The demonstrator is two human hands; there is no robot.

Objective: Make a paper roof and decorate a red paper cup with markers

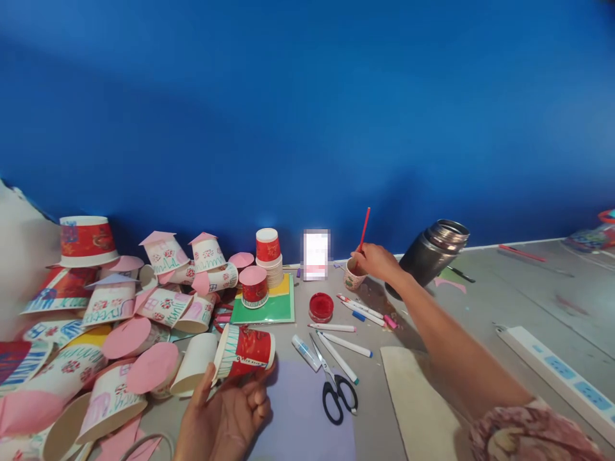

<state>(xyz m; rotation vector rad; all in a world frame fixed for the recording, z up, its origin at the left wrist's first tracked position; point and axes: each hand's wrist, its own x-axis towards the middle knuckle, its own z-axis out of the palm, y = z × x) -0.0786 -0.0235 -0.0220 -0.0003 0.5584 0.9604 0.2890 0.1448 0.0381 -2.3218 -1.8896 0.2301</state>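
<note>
My left hand (225, 410) holds a paper cup (252, 351) on its side, thumb at the rim and fingers beneath. Red paint with darker figures covers much of this cup, and green lines run along its rim end. Between its fingers my right hand (377, 261) grips a slim red paintbrush (366, 227), upright, its lower end hidden inside a small patterned cup (354, 276). In front of that cup sits an open jar of red paint (321, 308). Black-handled scissors (332, 387) lie among several white markers (339, 358), right of my left hand.
Decorated paper cups (163, 307), many with pink paper tops, crowd the left side. Stacked cups (269, 256) stand by a green and yellow book (269, 310). A blurred phone (316, 256) leans on the blue wall. An uncapped dark flask (427, 256) and power strip (560, 371) are right.
</note>
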